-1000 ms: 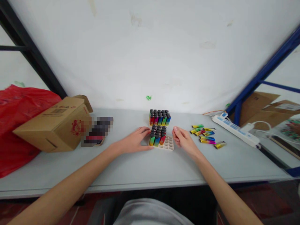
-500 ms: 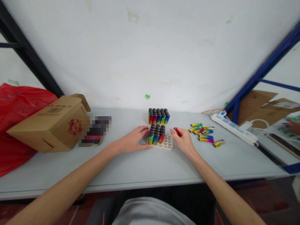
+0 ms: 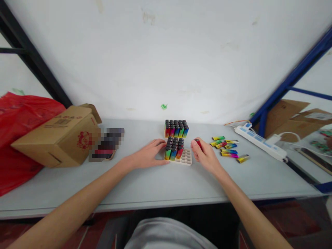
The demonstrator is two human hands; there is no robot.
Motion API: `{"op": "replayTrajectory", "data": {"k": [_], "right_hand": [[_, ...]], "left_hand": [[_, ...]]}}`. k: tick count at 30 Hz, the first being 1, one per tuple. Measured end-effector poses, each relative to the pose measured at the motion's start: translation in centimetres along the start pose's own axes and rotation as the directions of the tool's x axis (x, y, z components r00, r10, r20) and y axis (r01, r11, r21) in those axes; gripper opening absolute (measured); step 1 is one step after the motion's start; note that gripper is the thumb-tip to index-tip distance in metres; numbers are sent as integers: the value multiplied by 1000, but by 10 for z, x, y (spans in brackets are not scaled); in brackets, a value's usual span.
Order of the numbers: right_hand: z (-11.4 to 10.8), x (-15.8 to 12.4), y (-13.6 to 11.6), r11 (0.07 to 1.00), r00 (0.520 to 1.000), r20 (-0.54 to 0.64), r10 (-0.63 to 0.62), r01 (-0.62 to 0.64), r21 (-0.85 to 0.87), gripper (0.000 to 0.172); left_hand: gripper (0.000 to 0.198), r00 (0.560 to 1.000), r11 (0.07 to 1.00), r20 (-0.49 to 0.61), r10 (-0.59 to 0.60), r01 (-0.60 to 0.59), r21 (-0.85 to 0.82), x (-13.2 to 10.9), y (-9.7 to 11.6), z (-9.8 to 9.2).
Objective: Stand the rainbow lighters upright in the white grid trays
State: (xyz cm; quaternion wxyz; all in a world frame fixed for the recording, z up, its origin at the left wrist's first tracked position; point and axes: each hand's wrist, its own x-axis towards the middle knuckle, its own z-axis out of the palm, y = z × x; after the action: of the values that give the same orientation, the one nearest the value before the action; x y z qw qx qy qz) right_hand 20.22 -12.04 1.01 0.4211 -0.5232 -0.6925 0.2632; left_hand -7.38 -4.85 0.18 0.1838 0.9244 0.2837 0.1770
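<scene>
A pale tray [image 3: 186,157] with round holes lies in the middle of the table. Lighters [image 3: 174,148] with black tops and rainbow bodies stand upright in its left part; holes show bare at its right. My left hand [image 3: 150,154] rests at the tray's left side, fingers and thumb apart, the thumb by its front corner. Just right of the tray, my right hand [image 3: 206,156] is closed on a red lighter [image 3: 198,144], its lower part hidden by the fingers. Behind the tray stands a full block of upright lighters [image 3: 177,128].
Several loose lighters [image 3: 228,152] lie on the table to the right, before a white power strip [image 3: 260,141]. At left are a cardboard box [image 3: 59,138], a red plastic bag [image 3: 20,138] and a blurred dark object [image 3: 107,145]. A blue metal frame [image 3: 293,79] bounds the right side.
My right hand has turned and shifted slightly right, tipping the red lighter more upright in the fingers. The left hand stays at the tray.
</scene>
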Motion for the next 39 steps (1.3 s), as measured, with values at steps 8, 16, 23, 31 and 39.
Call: {"op": "replayTrajectory", "data": {"k": [8, 16, 23, 31, 39], "right_hand": [[-3, -17, -23, 927, 989, 45, -140, 147, -346, 39], [17, -11, -12, 936, 978, 159, -136, 180, -303, 31], [20, -4, -13, 775, 949, 296, -112, 270, -572, 37], [-61, 14, 38, 756, 969, 60, -239, 225, -615, 39], [-140, 32, 124, 639, 966, 260, -7, 204, -742, 41]], "left_hand": [[69, 1000, 1000, -13, 10, -10, 1, 0, -1, 2], [67, 1000, 1000, -2, 5, -5, 6, 0, 1, 1], [69, 1000, 1000, -6, 12, -12, 24, -1, -3, 3], [69, 1000, 1000, -1, 5, -5, 19, 0, -1, 1], [69, 1000, 1000, 1, 0, 0, 8, 0, 0, 0]]}}
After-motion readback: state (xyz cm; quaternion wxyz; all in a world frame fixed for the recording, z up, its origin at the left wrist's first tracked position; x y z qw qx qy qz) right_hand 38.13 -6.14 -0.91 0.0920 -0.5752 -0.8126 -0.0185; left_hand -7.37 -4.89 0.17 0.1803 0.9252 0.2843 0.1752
